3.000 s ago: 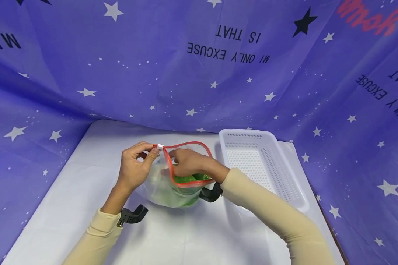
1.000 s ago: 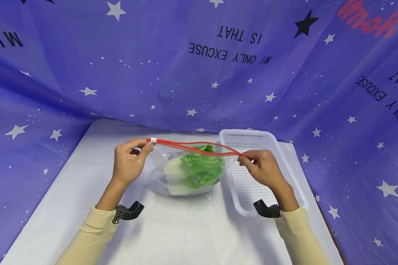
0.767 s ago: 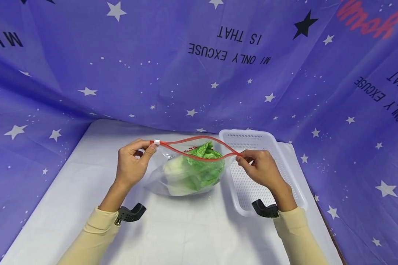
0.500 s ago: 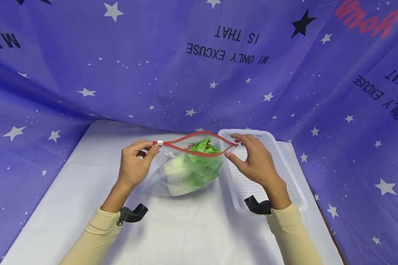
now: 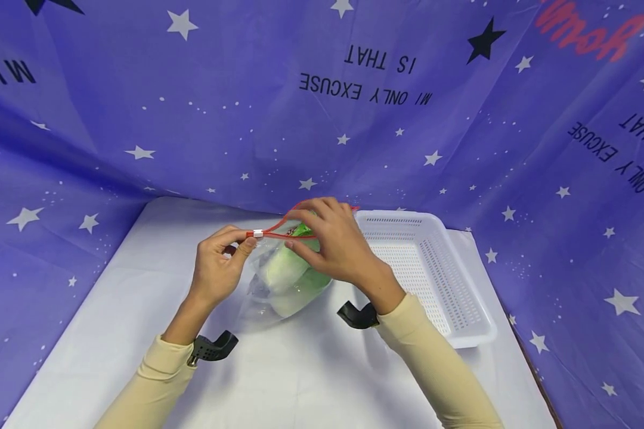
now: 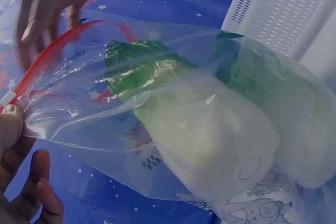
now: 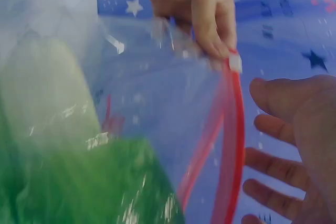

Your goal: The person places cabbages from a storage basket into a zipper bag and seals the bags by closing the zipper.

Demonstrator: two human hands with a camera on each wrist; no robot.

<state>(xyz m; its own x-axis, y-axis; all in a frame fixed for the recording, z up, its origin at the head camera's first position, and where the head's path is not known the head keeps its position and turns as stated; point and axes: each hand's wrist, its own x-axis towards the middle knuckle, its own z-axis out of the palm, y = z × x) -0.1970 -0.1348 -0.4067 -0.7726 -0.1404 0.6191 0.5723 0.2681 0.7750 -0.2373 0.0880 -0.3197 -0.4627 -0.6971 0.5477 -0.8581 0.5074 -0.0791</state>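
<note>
A clear zip bag [image 5: 257,310] with a red zip strip [image 7: 237,129] and a white slider [image 5: 258,233] holds leafy green-and-white vegetables that look like napa cabbage [image 5: 285,268]. A second pale-and-green shape [image 6: 304,135] shows in the left wrist view. My left hand [image 5: 217,265] pinches the strip's end beside the slider. Past the slider the two red edges stand apart. My right hand [image 5: 340,238] is over the bag's mouth, its fingers spread and apart from the strip in the right wrist view. It hides part of the mouth in the head view.
A white perforated plastic basket [image 5: 461,286] stands right of the bag on the white-covered table [image 5: 300,375]. Purple star-printed cloth [image 5: 279,119] hangs behind and along the sides. A black wrist camera mount [image 5: 358,316] juts from my right wrist near the bag.
My right hand reached inside the bag earlier, then pinched the strip's right end. It has since let go and moved left toward the slider. My left hand kept its pinch on the strip's end.
</note>
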